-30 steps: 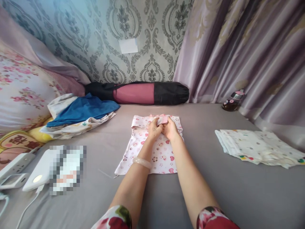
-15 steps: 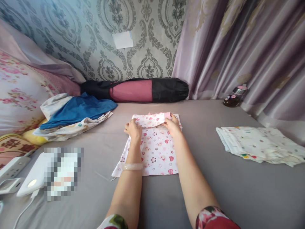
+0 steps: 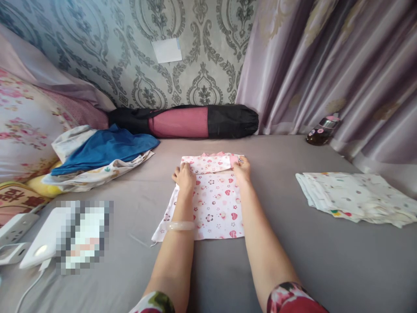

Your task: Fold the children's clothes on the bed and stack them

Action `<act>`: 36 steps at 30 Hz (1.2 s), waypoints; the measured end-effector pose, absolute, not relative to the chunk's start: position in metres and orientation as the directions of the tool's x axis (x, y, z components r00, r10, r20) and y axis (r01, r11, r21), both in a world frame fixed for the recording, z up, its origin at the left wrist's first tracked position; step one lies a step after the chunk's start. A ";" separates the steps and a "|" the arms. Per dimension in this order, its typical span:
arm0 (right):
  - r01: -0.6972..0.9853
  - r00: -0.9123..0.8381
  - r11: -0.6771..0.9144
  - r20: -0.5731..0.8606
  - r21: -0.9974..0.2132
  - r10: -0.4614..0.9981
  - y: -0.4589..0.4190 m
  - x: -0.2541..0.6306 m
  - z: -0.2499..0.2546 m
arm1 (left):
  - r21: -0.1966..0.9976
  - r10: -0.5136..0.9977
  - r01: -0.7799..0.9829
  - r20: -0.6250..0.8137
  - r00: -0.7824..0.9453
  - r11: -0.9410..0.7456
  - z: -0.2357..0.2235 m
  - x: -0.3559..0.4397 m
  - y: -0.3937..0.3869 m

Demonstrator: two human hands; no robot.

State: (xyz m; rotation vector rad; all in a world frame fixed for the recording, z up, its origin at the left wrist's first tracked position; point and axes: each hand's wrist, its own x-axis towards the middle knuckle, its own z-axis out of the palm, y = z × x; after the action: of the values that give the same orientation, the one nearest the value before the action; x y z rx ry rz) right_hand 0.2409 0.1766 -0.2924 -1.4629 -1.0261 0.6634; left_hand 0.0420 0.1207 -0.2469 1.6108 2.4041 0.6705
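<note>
Left hand (image 3: 184,177) has moved away from the right hand (image 3: 243,170); fingers touch the heart-print shirt (image 3: 215,208) and pink cuff (image 3: 233,161) respectively, grips unclear.

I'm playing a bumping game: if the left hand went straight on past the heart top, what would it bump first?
Past the heart-print top it touches, the left hand would probably meet the long black-and-pink bag, though depth is unclear.
</note>
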 end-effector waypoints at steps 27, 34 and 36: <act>0.946 -0.128 0.149 0.091 -0.287 0.988 0.124 0.190 -0.259 | 0.181 0.982 0.983 0.191 -0.002 -0.033 -0.265 0.080 0.120; 0.957 -0.169 0.188 0.103 -0.222 0.980 0.127 0.192 -0.247 | 0.135 0.978 0.989 0.209 0.027 -0.056 -0.255 0.076 0.125; 0.956 -0.201 0.223 0.130 -0.188 0.971 0.133 0.196 -0.242 | 0.121 0.978 0.991 0.204 0.037 -0.063 -0.248 0.071 0.130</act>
State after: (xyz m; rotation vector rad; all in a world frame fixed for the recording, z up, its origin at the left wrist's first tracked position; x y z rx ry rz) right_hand 0.1957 0.1330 -0.2420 -1.8287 -2.2749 0.0966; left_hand 0.0710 0.1299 -0.2477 2.3003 2.1860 0.3723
